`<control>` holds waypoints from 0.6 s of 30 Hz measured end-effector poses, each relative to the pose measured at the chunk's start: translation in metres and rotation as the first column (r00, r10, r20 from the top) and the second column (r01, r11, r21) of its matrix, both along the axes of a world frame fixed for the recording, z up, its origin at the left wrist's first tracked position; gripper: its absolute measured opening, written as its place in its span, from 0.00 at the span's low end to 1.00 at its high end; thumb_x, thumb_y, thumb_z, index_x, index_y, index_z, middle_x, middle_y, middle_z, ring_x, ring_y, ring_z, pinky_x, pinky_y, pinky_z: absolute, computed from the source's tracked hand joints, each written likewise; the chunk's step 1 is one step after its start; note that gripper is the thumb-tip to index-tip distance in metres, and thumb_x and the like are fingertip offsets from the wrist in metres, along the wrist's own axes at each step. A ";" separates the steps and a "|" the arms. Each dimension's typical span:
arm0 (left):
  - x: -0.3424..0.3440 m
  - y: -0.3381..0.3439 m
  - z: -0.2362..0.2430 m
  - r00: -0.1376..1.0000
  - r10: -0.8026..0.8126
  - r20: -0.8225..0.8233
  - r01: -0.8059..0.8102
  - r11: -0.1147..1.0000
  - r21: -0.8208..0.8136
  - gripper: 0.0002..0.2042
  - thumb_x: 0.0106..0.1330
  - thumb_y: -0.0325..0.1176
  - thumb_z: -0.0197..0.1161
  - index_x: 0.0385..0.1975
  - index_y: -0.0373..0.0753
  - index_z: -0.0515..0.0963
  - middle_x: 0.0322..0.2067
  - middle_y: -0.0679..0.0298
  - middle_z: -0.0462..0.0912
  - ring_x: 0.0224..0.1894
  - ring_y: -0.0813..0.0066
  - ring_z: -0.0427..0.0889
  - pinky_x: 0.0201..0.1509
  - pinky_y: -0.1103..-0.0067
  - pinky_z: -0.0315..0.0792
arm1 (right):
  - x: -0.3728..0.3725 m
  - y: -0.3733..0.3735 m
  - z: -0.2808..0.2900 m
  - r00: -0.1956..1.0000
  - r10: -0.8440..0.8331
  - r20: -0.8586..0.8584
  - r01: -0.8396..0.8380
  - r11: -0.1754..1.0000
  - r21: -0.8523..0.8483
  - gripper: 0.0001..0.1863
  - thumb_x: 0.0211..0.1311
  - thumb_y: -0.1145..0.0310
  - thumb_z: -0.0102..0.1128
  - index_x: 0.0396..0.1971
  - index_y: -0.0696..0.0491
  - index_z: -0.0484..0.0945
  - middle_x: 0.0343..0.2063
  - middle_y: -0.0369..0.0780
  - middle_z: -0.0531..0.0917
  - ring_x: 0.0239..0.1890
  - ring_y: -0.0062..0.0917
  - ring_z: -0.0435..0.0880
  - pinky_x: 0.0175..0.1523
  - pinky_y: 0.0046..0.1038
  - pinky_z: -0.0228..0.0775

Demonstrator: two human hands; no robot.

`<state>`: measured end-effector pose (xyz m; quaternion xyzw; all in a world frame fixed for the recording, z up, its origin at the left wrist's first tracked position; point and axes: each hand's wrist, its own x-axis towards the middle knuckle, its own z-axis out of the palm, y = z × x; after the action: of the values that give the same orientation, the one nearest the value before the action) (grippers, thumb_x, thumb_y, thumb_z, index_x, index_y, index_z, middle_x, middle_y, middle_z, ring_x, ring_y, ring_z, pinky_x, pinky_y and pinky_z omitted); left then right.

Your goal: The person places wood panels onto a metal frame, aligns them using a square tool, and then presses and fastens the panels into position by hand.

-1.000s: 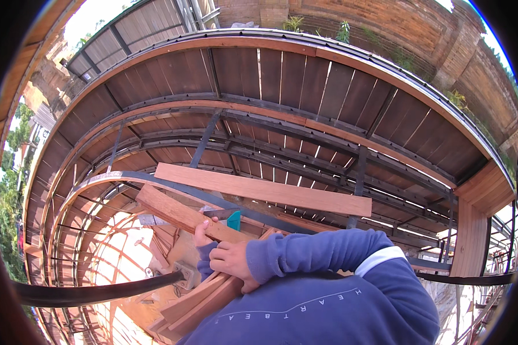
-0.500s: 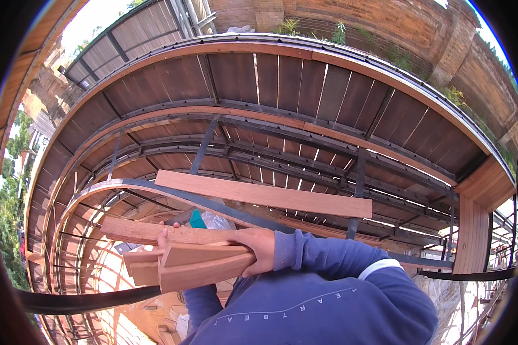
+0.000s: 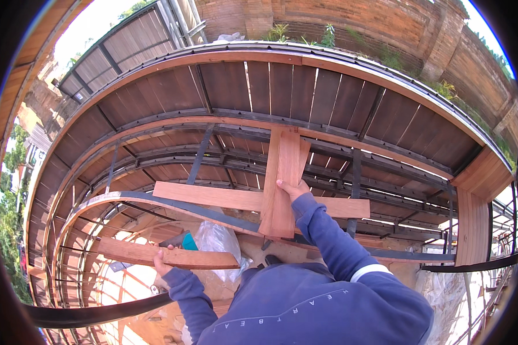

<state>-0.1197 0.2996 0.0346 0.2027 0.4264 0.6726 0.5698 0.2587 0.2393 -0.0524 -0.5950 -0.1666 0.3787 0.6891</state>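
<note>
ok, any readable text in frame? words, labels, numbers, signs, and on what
Navy sweatshirt: one row of white capitals along a thin line, upside down in view; legible, but I won't copy wording.
Board in left hand, boards at right hand: no lettering I can make out.

At least five boards point(image 3: 218, 196) and one bag point(image 3: 220, 244) show.

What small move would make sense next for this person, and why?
Perhaps steady the overlapping boards with the right hand, which is already on them: they fan unevenly across the long plank, and the left hand is occupied holding a separate board.
</note>
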 end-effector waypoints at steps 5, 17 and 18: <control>-0.006 0.005 -0.023 0.997 -0.076 -0.011 0.076 0.996 0.039 0.16 0.52 0.36 0.50 0.42 0.42 0.66 0.29 0.62 0.69 0.31 0.72 0.73 0.35 0.69 0.70 | -0.005 0.014 -0.020 0.995 -0.066 0.079 0.071 0.996 -0.059 0.32 0.41 0.66 0.68 0.45 0.65 0.63 0.39 0.48 0.76 0.39 0.33 0.78 0.45 0.28 0.70; -0.016 -0.010 -0.038 0.996 -0.033 0.083 0.035 0.999 -0.017 0.18 0.52 0.36 0.51 0.44 0.41 0.67 0.30 0.61 0.69 0.31 0.72 0.73 0.37 0.68 0.70 | -0.014 0.021 0.025 0.860 0.130 0.494 0.193 0.812 -0.550 0.37 0.38 0.56 0.68 0.43 0.66 0.62 0.39 0.53 0.75 0.43 0.40 0.76 0.49 0.31 0.67; -0.006 -0.017 -0.024 0.996 -0.024 0.084 0.026 0.999 -0.023 0.18 0.52 0.36 0.51 0.44 0.41 0.67 0.31 0.61 0.69 0.31 0.71 0.73 0.37 0.69 0.70 | -0.011 0.021 0.035 0.811 0.179 0.557 0.230 0.778 -0.585 0.35 0.37 0.59 0.69 0.41 0.65 0.64 0.38 0.51 0.76 0.42 0.37 0.77 0.47 0.30 0.68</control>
<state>-0.1262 0.2829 0.0108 0.1731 0.4077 0.6681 0.5980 0.2478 0.2604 -0.0177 -0.8786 -0.2255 0.2005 0.3702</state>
